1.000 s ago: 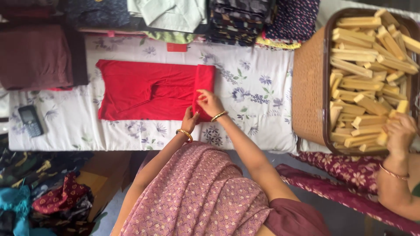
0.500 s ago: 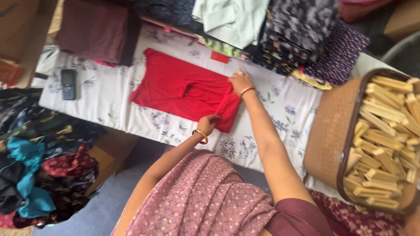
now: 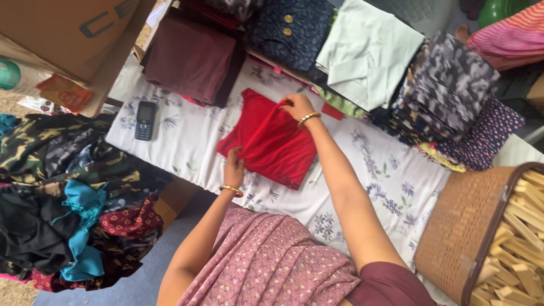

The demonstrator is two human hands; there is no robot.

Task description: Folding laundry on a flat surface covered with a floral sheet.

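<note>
While both hands are on the red garment (image 3: 271,141), the fold goes best if the two held edges are drawn taut against each other before the cloth is laid down, so the layers meet squarely and no ridge is trapped under the top layer; that is my reading of the step, a fold across the middle of the piece.

At the far edge, the right hand (image 3: 296,105) has its grip pressed together on a pinch of red fabric, lifting it slightly off the floral sheet (image 3: 385,170) covering the desk. Nearer the body, the left hand (image 3: 233,168) has its grip closed on the near edge of the same garment, fingers curled over the hem; how much cloth lies inside I cannot tell.

Between the two grips the garment lies mostly flat, one corner trailing away to the right of the left hand. Left of the right hand's grip, well apart, a black phone (image 3: 145,119) rests on the sheet. Beyond that grip sit a maroon folded cloth (image 3: 190,56) and a pale green folded cloth (image 3: 368,51).
</note>
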